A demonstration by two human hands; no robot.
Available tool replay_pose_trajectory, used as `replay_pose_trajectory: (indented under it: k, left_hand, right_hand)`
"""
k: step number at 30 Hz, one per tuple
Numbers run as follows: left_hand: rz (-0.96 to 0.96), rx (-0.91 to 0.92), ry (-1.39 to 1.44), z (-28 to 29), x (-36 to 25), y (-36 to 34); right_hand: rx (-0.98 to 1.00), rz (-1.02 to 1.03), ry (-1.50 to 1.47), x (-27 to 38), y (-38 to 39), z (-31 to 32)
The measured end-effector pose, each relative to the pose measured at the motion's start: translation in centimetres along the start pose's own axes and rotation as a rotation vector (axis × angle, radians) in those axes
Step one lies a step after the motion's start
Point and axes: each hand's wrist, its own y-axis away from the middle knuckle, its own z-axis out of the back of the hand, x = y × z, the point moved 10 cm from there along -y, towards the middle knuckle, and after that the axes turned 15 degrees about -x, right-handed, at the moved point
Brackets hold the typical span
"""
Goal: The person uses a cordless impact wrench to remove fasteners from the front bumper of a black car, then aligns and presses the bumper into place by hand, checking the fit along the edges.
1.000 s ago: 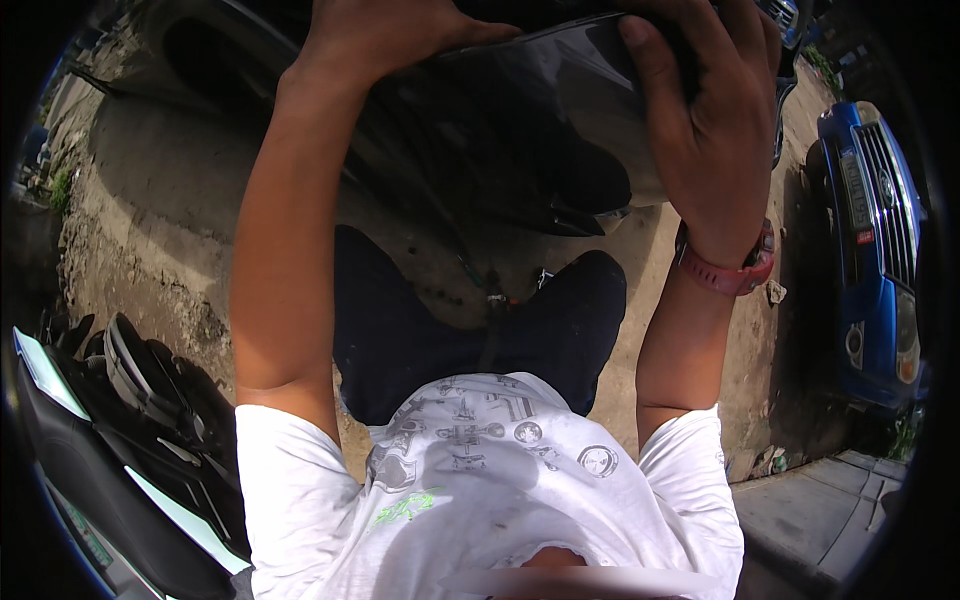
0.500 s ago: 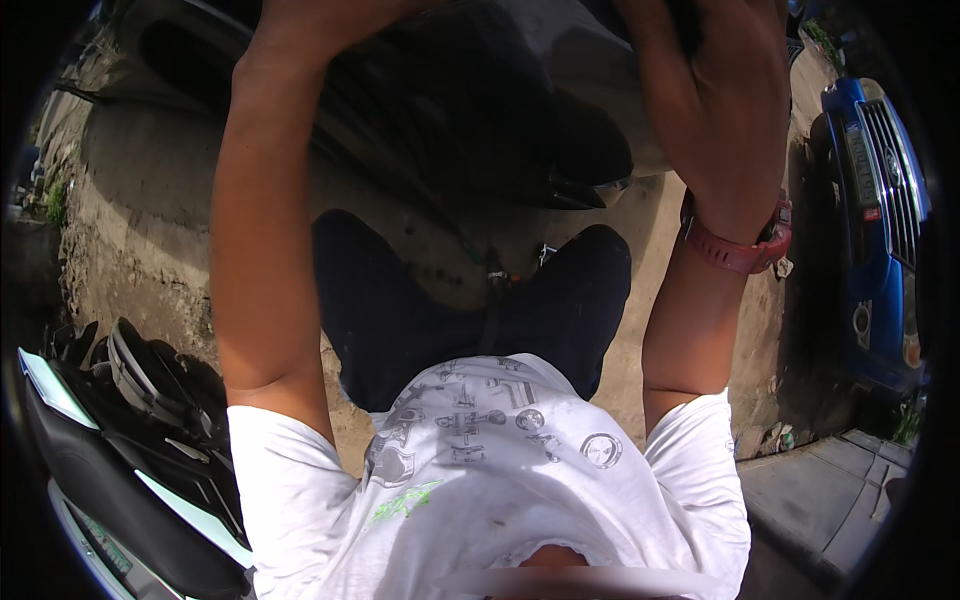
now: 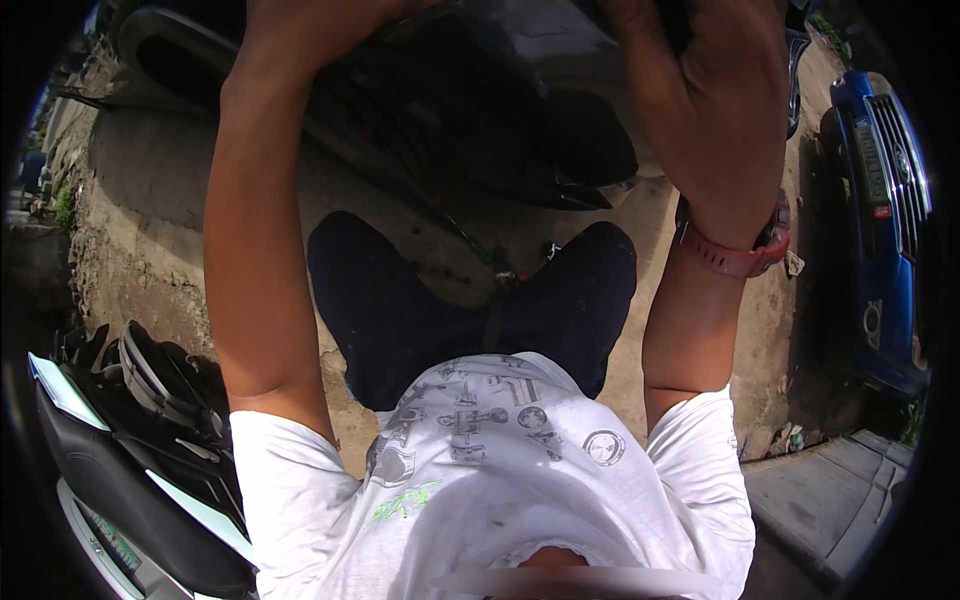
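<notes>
Both my arms reach up to a dark, glossy body panel (image 3: 585, 60) that fills the top middle of the head view; its exact kind is unclear in the shade. My left hand (image 3: 325, 30) is at the panel's left side, bent inward at the wrist, with its fingers cut off by the top edge. On the panel's right side is my right hand (image 3: 715, 120), its back showing and its thumb side against the dark surface. Its fingertips are out of sight too. A red wristwatch (image 3: 730, 255) sits on my right wrist.
A black motorcycle seat (image 3: 130, 500) with pale side panels stands at the lower left. At the right is the front of a blue vehicle (image 3: 880, 230). Grey concrete slabs (image 3: 820, 500) lie at the lower right. Dirt ground (image 3: 150, 215) surrounds my bent knees; a thin cable-like strand (image 3: 460, 235) hangs between them.
My left forearm has shifted slightly left. The surroundings have moved a little in the view; both hands stay at the dark panel.
</notes>
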Motion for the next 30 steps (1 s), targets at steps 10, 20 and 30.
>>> replay_pose_trajectory:
  k: [10, 20, 30]
  left_hand:
    - [0.002, 0.003, 0.064, -0.1, -0.4, 0.5]
    - [-0.007, 0.005, 0.034, -0.4, -0.3, 0.6]
    - [0.118, 0.171, 0.045, -0.5, 0.3, 0.3]
  right_hand:
    - [-0.006, 0.13, 0.048, 1.2, -0.1, 0.5]
    - [-0.021, 0.052, -0.053, 0.4, -0.1, 0.9]
    - [-0.019, 0.065, -0.005, -0.2, 0.0, 0.4]
